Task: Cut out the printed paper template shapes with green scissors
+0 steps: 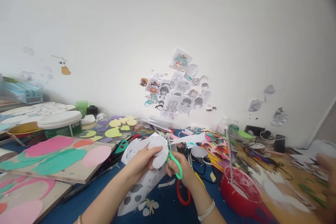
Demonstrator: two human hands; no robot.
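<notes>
My left hand (149, 159) is closed on a white paper piece (160, 155) with a rounded outline, thumb on top. Green-handled scissors (176, 165) are in my right hand (181, 169), their blades pointing up at the right edge of that paper. A narrow white paper strip (190, 138) stretches to the right beyond the blades. Below my hands lies a white sheet printed with grey ovals (135, 190), partly covered by my left hand and forearm. Red-handled scissors (183, 196) rest on the blue surface under my right wrist.
A red pot (240, 192) with a stick in it stands at right. Boards (76, 169) with coloured paper shapes and a white-lidded tub (61, 120) are at left. Paper scraps (216, 147) pile up behind. Another person's blurred hand (328, 168) shows at the right edge.
</notes>
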